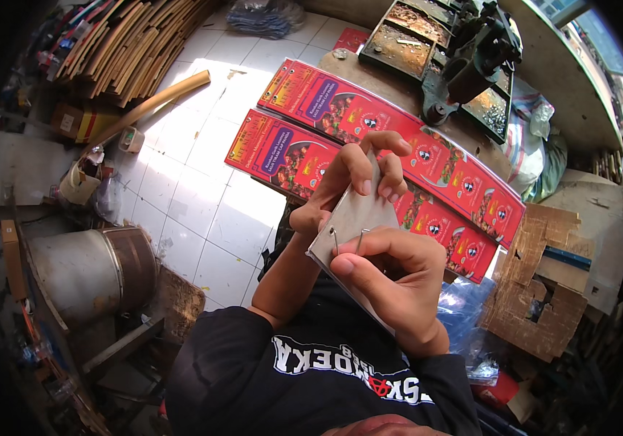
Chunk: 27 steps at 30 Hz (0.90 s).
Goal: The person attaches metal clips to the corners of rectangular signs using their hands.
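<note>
My left hand [351,174] is closed around the upper part of a stiff grey board [362,207], its fingers curled over the edge. The board is held up tilted in front of my chest, and a small dark hole shows near its left corner. With thumb and forefinger, my right hand [406,280] pinches a thin bent metal wire [335,241] against the board's face, close to that hole. Whether the wire's tip passes through the hole, I cannot tell. Two rows of red printed cards [420,156] with food pictures lie just beyond my hands.
A black cast-metal hand press [471,80] stands at the back right beside trays [402,40] of scraps. Torn cardboard [536,283] lies at right. On the left are a metal drum [72,276], a cardboard tube [155,102] and stacked brown sheets [126,51] above white floor tiles [188,207].
</note>
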Each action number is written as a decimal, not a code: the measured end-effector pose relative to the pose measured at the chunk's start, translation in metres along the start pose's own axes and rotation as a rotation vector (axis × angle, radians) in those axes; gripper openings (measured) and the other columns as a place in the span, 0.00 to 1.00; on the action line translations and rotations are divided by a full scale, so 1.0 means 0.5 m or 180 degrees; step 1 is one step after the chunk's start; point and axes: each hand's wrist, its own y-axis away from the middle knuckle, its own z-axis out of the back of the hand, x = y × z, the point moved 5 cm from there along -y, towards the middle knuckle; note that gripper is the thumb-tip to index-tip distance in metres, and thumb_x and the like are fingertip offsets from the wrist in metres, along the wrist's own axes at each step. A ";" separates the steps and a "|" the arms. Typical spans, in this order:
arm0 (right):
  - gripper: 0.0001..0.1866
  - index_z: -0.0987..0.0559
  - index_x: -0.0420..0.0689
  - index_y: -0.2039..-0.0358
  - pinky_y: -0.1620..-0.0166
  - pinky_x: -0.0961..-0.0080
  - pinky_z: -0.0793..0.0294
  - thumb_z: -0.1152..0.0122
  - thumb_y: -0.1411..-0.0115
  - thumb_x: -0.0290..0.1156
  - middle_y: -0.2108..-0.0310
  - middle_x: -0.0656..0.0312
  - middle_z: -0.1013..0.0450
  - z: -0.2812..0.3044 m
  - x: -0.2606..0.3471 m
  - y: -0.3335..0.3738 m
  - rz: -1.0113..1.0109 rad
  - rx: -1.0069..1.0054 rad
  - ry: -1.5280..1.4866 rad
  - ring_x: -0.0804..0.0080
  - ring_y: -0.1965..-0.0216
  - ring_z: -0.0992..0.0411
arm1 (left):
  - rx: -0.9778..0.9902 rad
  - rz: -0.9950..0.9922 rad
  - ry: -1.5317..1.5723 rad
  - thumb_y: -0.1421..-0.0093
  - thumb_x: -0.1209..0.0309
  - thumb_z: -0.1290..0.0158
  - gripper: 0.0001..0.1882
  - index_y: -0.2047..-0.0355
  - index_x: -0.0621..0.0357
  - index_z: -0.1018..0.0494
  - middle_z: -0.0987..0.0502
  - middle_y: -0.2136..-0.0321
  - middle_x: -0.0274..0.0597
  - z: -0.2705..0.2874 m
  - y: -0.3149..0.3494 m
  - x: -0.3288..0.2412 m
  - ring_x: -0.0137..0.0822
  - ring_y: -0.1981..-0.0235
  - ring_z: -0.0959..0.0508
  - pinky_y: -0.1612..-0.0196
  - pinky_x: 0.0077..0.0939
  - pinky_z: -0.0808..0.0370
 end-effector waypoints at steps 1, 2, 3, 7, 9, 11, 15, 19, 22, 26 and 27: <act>0.04 0.17 0.37 0.73 0.81 0.89 0.46 0.30 0.46 0.24 0.81 0.67 0.25 -0.001 0.000 -0.001 0.0015 0.0003 -0.0008 0.92 0.84 0.39 | 0.0001 -0.0001 -0.0003 0.56 0.48 0.40 0.25 0.67 0.51 0.34 0.39 0.47 0.53 0.001 0.001 0.000 0.32 0.65 0.35 0.57 0.31 0.37; 0.05 0.18 0.37 0.73 0.81 0.89 0.45 0.31 0.46 0.25 0.80 0.68 0.25 -0.001 0.000 -0.001 0.0014 0.0018 0.0000 0.92 0.83 0.39 | 0.0003 -0.0002 -0.0005 0.56 0.48 0.40 0.25 0.67 0.51 0.34 0.39 0.47 0.53 0.001 0.001 0.000 0.32 0.65 0.35 0.57 0.31 0.37; 0.05 0.18 0.37 0.73 0.80 0.88 0.45 0.31 0.46 0.25 0.80 0.68 0.25 -0.001 0.001 -0.002 0.0013 0.0034 0.0008 0.92 0.83 0.38 | -0.0012 0.0014 -0.0016 0.56 0.48 0.40 0.25 0.67 0.51 0.34 0.39 0.47 0.53 0.001 0.001 0.000 0.32 0.65 0.35 0.57 0.31 0.37; 0.06 0.18 0.36 0.72 0.77 0.89 0.40 0.31 0.44 0.26 0.78 0.68 0.24 0.002 -0.004 -0.002 -0.0443 0.0126 -0.0319 0.92 0.79 0.35 | -0.0063 0.0061 -0.0019 0.56 0.48 0.39 0.26 0.67 0.51 0.33 0.39 0.46 0.53 0.000 0.001 0.001 0.32 0.64 0.35 0.57 0.30 0.38; 0.07 0.18 0.35 0.70 0.73 0.89 0.37 0.32 0.43 0.26 0.77 0.69 0.24 0.000 -0.001 -0.004 -0.0426 0.0152 -0.0447 0.91 0.75 0.33 | -0.0034 0.0051 0.0028 0.57 0.48 0.39 0.26 0.67 0.51 0.33 0.39 0.46 0.53 0.001 0.000 0.001 0.32 0.64 0.35 0.57 0.30 0.38; 0.07 0.18 0.35 0.69 0.71 0.89 0.34 0.33 0.43 0.27 0.76 0.69 0.24 0.000 0.001 -0.004 -0.0503 0.0145 -0.0594 0.90 0.73 0.31 | 0.0043 0.0018 0.0117 0.57 0.48 0.39 0.26 0.68 0.51 0.33 0.39 0.46 0.53 0.001 -0.002 0.001 0.32 0.65 0.35 0.58 0.30 0.38; 0.07 0.19 0.35 0.68 0.69 0.90 0.34 0.33 0.42 0.27 0.75 0.69 0.25 0.003 -0.004 0.000 -0.0663 0.0059 -0.0772 0.89 0.72 0.31 | 0.0054 0.0014 0.0219 0.57 0.48 0.38 0.25 0.68 0.52 0.33 0.39 0.45 0.52 0.004 0.000 0.003 0.33 0.65 0.36 0.58 0.30 0.38; 0.06 0.19 0.35 0.69 0.74 0.91 0.39 0.33 0.42 0.26 0.76 0.71 0.26 0.002 -0.001 0.003 -0.0516 0.0011 -0.0574 0.92 0.76 0.34 | 0.0072 0.0015 0.0219 0.57 0.48 0.38 0.25 0.69 0.52 0.33 0.39 0.46 0.52 0.005 -0.002 0.003 0.33 0.65 0.36 0.58 0.30 0.38; 0.05 0.19 0.36 0.71 0.79 0.91 0.45 0.32 0.44 0.25 0.78 0.71 0.26 0.005 -0.009 0.005 -0.0317 0.0037 -0.0397 0.93 0.80 0.38 | 0.0066 -0.0011 0.0202 0.57 0.48 0.39 0.25 0.69 0.52 0.33 0.38 0.46 0.53 0.005 -0.001 0.003 0.33 0.65 0.36 0.58 0.30 0.38; 0.04 0.19 0.38 0.73 0.80 0.88 0.47 0.31 0.45 0.24 0.80 0.69 0.26 0.005 -0.004 0.003 -0.0021 -0.0042 -0.0159 0.92 0.83 0.40 | 0.0088 -0.0033 0.0096 0.57 0.48 0.39 0.25 0.68 0.51 0.33 0.38 0.46 0.53 0.005 -0.002 0.003 0.32 0.65 0.36 0.58 0.30 0.38; 0.04 0.19 0.38 0.73 0.81 0.88 0.47 0.31 0.46 0.24 0.80 0.68 0.26 0.006 -0.003 0.002 0.0040 -0.0056 -0.0096 0.92 0.84 0.40 | 0.0069 -0.0025 0.0074 0.57 0.48 0.39 0.25 0.68 0.51 0.33 0.38 0.46 0.53 0.005 -0.002 0.004 0.32 0.65 0.35 0.58 0.30 0.38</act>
